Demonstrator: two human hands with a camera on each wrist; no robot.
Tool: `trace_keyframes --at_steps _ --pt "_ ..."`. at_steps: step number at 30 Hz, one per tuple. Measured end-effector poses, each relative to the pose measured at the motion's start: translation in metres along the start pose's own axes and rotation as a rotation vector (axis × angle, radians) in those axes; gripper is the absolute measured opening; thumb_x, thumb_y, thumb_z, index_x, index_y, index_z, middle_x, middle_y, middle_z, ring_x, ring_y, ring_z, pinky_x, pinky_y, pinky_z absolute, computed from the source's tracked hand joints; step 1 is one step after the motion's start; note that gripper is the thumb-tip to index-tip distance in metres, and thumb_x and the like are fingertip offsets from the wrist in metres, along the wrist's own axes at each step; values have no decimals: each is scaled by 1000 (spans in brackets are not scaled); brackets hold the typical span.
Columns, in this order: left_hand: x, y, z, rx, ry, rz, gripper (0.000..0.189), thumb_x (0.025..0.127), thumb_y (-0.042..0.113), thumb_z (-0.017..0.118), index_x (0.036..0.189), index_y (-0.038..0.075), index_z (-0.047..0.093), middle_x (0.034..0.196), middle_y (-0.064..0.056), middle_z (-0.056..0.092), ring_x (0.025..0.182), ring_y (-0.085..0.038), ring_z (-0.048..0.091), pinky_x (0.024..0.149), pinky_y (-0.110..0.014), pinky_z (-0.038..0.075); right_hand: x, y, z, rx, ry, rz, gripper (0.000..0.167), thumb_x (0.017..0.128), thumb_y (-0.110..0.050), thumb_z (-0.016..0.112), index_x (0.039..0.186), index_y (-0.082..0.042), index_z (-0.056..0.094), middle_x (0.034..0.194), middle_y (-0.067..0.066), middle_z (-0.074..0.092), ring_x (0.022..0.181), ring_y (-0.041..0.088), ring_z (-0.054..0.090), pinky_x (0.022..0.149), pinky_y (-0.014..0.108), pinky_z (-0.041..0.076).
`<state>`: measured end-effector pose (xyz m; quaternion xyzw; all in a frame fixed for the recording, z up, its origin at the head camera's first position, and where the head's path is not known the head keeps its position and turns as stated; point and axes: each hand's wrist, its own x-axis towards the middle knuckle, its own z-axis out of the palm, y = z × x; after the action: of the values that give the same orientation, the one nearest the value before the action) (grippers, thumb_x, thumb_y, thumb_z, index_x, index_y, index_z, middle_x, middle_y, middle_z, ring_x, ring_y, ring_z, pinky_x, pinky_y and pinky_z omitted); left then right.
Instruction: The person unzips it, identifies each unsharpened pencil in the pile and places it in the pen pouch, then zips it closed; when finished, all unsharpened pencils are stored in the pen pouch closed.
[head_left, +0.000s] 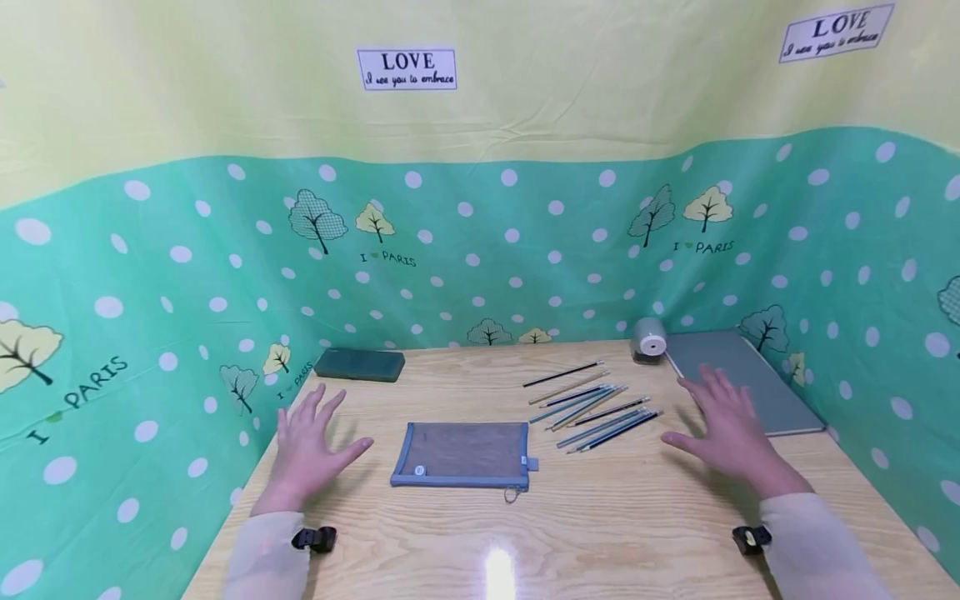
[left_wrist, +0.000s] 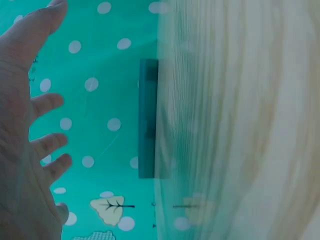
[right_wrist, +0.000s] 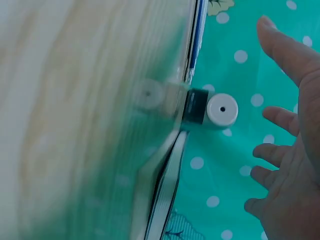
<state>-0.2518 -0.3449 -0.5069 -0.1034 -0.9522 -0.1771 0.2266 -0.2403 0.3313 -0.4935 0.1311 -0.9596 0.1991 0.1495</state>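
My left hand (head_left: 306, 450) hovers over the left side of the table with its fingers spread, holding nothing. Beside it, to the right, lies a blue-edged mesh zip pouch (head_left: 467, 454) with a ring on its zipper. On the other side my right hand (head_left: 723, 429) is raised with spread fingers, also holding nothing, and overlaps the edge of a grey notebook (head_left: 742, 375) in the head view. Between the pouch and my right hand lie several loose pencils (head_left: 600, 408). In the right wrist view the right palm and fingers (right_wrist: 276, 155) show at the right edge.
A dark green case (head_left: 360, 365) lies at the table's back left. At the back right, next to the notebook, stands a small pencil sharpener (head_left: 648, 340) with a white round front. A patterned green and yellow cloth (head_left: 450, 208) walls in the wooden table (head_left: 420, 550) at the back and sides.
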Motion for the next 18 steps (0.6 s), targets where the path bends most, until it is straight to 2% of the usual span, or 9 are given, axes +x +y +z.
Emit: trace_keyframes --at_steps 5,7,12,18 --pt "0 9 3 -51 -45 10 96 82 65 81 155 12 48 164 -24 31 146 -53 30 121 -70 0 9 -11 4 26 -38 -14 97 81 -46 89 153 0 44 162 36 24 150 57 16 120 68 -5" --pt "0 12 4 -78 -63 7 95 83 64 81 155 12 48 165 -23 31 147 -53 29 120 -70 5 13 -16 4 32 -54 -17 94 82 -43 90 152 -1 45 162 34 26 148 57 20 120 71 1" --pt "0 19 7 -153 -123 -16 92 83 64 80 154 13 50 166 -18 32 148 -50 29 114 -73 23 22 -27 7 73 -101 -4 90 83 -38 90 154 -3 45 164 31 27 146 59 23 112 78 17" --pt "-1 25 13 -214 -177 -7 84 85 61 81 146 9 57 160 -18 41 145 -47 36 110 -69 35 30 -42 16 149 -139 -14 87 85 -30 89 155 -4 44 163 29 30 143 58 32 107 76 33"
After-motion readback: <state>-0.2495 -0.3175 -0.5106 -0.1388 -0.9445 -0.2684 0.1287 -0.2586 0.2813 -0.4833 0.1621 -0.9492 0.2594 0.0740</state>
